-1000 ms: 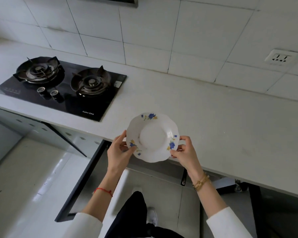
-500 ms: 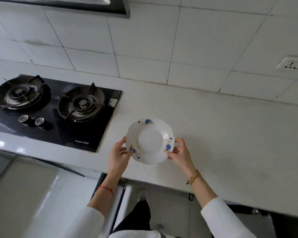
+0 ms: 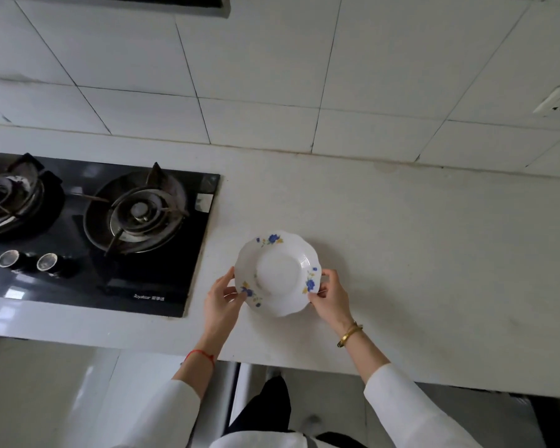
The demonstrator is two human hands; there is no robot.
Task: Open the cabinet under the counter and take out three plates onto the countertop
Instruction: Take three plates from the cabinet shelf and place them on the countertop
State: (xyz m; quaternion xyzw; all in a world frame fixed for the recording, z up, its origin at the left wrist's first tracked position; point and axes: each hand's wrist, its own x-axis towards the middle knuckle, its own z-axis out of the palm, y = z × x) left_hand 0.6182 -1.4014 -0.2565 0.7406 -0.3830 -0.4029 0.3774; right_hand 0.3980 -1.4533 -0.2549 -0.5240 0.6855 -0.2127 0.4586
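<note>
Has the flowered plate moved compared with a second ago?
Yes. Judged against the countertop's front edge, the plate has gone from overhanging it to fully above the counter, toward the wall, gripped by left hand and right hand.

White sleeves (image 3: 411,412) on both arms, red string bracelet (image 3: 202,353) at the left wrist, gold bangle (image 3: 349,333) on the right, dark trousers (image 3: 265,405) below.

Glossy white glazed plate (image 3: 277,273), matt pale stone-like countertop (image 3: 417,253), shiny black glass hob (image 3: 88,276), dull metal burners (image 3: 139,211), smooth glossy wall tiles (image 3: 256,59)
</note>
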